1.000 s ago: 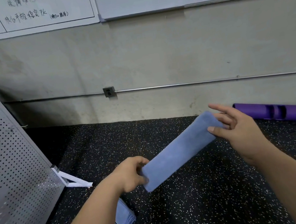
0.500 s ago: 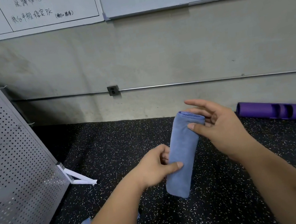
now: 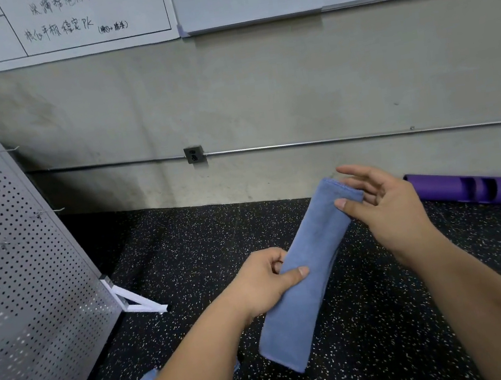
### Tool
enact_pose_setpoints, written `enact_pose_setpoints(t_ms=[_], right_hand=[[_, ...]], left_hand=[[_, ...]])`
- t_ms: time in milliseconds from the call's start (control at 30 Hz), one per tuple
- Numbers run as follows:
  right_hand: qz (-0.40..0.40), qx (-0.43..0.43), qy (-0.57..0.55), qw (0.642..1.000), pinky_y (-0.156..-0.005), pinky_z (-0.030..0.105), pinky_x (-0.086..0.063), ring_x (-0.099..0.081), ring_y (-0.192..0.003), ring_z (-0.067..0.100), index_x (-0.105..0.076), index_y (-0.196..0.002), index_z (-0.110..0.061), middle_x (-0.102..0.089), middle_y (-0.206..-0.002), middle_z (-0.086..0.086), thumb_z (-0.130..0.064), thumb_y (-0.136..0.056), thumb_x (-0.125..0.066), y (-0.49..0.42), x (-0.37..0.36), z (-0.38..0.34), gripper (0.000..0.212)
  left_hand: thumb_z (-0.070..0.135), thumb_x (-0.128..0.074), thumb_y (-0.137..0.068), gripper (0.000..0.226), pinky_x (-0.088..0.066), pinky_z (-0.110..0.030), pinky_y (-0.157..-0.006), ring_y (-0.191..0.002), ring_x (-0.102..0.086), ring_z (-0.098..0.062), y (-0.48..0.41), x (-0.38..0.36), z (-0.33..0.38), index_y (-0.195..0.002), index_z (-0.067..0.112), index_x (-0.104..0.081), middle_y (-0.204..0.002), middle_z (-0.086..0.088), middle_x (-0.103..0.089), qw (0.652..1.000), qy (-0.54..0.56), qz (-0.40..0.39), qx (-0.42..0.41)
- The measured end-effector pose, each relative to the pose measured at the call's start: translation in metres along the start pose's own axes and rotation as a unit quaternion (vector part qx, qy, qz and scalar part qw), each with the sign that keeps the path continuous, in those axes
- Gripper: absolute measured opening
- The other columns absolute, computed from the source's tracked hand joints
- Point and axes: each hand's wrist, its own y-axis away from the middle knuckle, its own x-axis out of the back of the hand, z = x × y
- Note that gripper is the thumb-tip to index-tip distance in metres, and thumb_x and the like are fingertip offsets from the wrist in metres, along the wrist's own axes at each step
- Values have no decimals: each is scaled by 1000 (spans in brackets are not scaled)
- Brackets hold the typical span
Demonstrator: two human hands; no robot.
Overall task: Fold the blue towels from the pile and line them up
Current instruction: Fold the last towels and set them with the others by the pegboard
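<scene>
A soft, limp blue terry towel (image 3: 307, 275), folded into a long strip, slants from one o'clock to seven; left hand (image 3: 261, 281) pinches mid-length, right hand (image 3: 385, 212) pinches its top corner, where light cloth is best held.

Speckled floor (image 3: 393, 331) bears purple tube (image 3: 476, 190), perhaps foam.
</scene>
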Motion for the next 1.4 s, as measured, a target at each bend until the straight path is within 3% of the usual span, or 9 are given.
enact_pose_setpoints(t_ms=[200, 467, 633, 800, 1033, 1133, 1200, 1300, 1400], right_hand=[[-57, 51, -10, 997, -102, 23, -55, -73, -112, 14, -71, -129, -19, -77, -114, -1, 15, -83, -79, 17, -17, -19, 57], [-111, 88, 44, 989, -103, 29, -57, -73, -113, 15, -77, -119, -27, -78, -115, -4, 11, -81, -82, 55, -34, -43, 54], [-170, 146, 187, 956, -96, 23, -55, -71, -112, 11, -77, -116, -34, -74, -116, -14, 8, -83, -83, 82, -52, -50, 54], [-190, 225, 245, 924, -93, 18, -51, -68, -113, 10, -78, -113, -27, -68, -116, -16, 19, -78, -77, 97, -76, -44, 58], [-223, 269, 309, 885, -110, 19, -41, -50, -135, 4, -76, -108, -33, -56, -139, -25, 10, -80, -74, 126, -123, -31, 52], [-240, 290, 330, 866, -113, 28, -40, -44, -138, 10, -74, -110, -34, -52, -142, -24, 3, -83, -75, 136, -144, -20, 47], [-249, 292, 329, 863, -114, 28, -39, -43, -140, 12, -73, -113, -35, -51, -143, -22, -1, -86, -75, 141, -157, -14, 44], [-257, 299, 322, 861, -114, 28, -40, -42, -141, 13, -73, -114, -33, -49, -144, -19, -2, -87, -75, 142, -175, -9, 40], [-264, 312, 315, 857, -111, 30, -41, -42, -140, 15, -74, -111, -29, -50, -144, -13, -1, -85, -77, 139, -192, -6, 39]], left_hand=[[35, -79, -96, 28, -48, -26, -50, -54, -61, -7, 14, 7, 7, -106, 9, -74, -75, 3, -72, 987, 96, 68, 107], [25, -63, -107, 34, -66, -46, -67, -83, -76, -25, 51, 27, 16, -125, -3, -68, -100, -13, -78, 960, 241, 16, 144], [18, -59, -107, 27, -66, -45, -64, -81, -77, -29, 74, 43, 18, -125, -1, -66, -97, -16, -76, 925, 345, 65, 145], [12, -53, -106, 15, -66, -40, -67, -71, -73, -27, 99, 70, 20, -105, 3, -65, -82, -16, -71, 889, 442, 56, 107], [14, -45, -111, 27, -64, -39, -71, -81, -68, -25, 120, 87, 5, -115, 0, -68, -101, -19, -70, 883, 446, 133, 64], [17, -44, -111, 24, -58, -38, -66, -70, -52, -17, 126, 94, -4, -118, 15, -66, -88, -10, -63, 891, 414, 175, 70], [20, -45, -111, 26, -60, -42, -67, -65, -54, -16, 129, 101, -9, -122, 14, -68, -84, -6, -66, 883, 418, 197, 79], [37, -52, -107, 43, -60, -45, -73, -86, -66, -28, 137, 113, -10, -133, 6, -68, -106, -13, -70, 856, 468, 206, 75], [51, -59, -104, 43, -59, -33, -62, -80, -71, -23, 145, 126, -13, -117, 11, -70, -97, -10, -72, 858, 468, 207, 48]])
